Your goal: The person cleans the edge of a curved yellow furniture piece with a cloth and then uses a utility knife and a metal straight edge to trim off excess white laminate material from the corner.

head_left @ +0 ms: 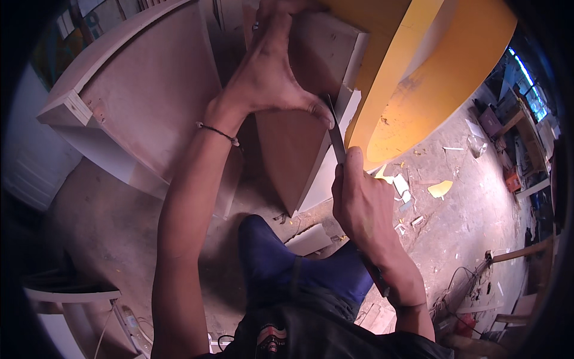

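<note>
Long dark tool (336, 134): by the brown box's (281, 149) right edge, above its lower corner.
Right hand (365, 206): closed around the tool.
Left hand (266, 75): thumb spread wide, tip at the tool; cannot tell what the fingers grasp.
Yellow curved piece (433, 99): right of the tool.

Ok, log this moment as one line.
right hand: gripping dark flat tool; left hand: thumb beside tool; nearby: yellow curved piece

Left hand (269, 75) is reaching forward with thumb (313, 105) spreading wide; right hand (363, 200) is gripping nearer the torso (311, 323).
</note>
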`<state>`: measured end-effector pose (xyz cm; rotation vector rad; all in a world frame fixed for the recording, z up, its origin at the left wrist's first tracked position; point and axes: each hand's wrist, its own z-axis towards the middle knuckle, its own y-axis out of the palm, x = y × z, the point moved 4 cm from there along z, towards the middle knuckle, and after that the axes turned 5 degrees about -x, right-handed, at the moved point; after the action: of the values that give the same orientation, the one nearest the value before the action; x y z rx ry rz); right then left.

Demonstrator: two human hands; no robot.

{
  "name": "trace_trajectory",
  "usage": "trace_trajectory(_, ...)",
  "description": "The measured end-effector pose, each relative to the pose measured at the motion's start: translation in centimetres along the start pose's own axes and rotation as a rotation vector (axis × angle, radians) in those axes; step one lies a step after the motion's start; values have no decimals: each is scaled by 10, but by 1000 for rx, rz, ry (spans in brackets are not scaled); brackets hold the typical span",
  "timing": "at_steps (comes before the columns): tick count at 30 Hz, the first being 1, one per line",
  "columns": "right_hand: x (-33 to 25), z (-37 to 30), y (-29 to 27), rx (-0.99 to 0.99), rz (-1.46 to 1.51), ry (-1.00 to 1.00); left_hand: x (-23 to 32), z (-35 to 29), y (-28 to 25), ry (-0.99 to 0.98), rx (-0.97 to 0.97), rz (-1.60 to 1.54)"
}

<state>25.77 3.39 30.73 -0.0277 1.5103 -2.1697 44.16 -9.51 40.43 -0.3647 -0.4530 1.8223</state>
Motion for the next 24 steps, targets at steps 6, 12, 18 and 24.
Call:
trace_trajectory(6, 0, -5, 3, 45, -61, 19, -3, 0, 7, -19, -18, 57)
trace_trajectory(12, -2, -4, 6, 35, -21, 6, -3, -3, 8, 22, 34, -46)
trace_trajectory(18, -1, 5, 21, 123, 115, -25, -12, -6, 4, 131, 49, 84)
trace_trajectory(24, 5, 13, 26, 211, 128, -38, 3, -1, 2, 33, -8, 101)
